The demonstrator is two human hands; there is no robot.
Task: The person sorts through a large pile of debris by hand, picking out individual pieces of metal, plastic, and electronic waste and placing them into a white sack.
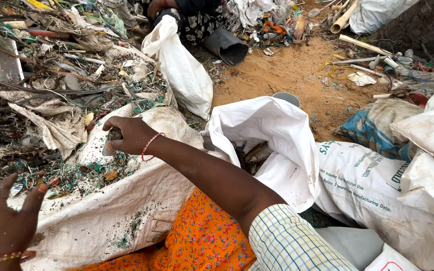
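Sandy ground [287, 70] shows at upper centre of the frame, ringed by heaps of waste. A scrap pile [41, 75] of wires, torn fabric and broken plastic fills the upper left, spilling onto a dirty sack [126, 211] spread flat at lower left, which is strewn with green chips and grit.

The right hand [129, 134] reaches across to centre left, a red bangle [149, 146] on the wrist. Its fingers are curled around a small grey piece [110, 141], pinching it just above the flat sack. The left hand [3, 221] sits at the lower left corner, fingers spread wide and holding nothing, hovering over the sack's edge.

An open white bag [272, 145] stands at centre, its mouth slack, with brownish sticks or strips inside. More stuffed sacks [377, 190] lie at right. At the top of the frame, another person [187, 12] crouches behind a second white bag [182, 70] and a black pipe [227, 46].

Risks, as I judge them: the grey piece is held only by the fingertips and could slip into the loose chips, where it would be hard to find. Bare hands among cut wire and sharp shards could be nicked. The open bag's limp rim could fold shut.
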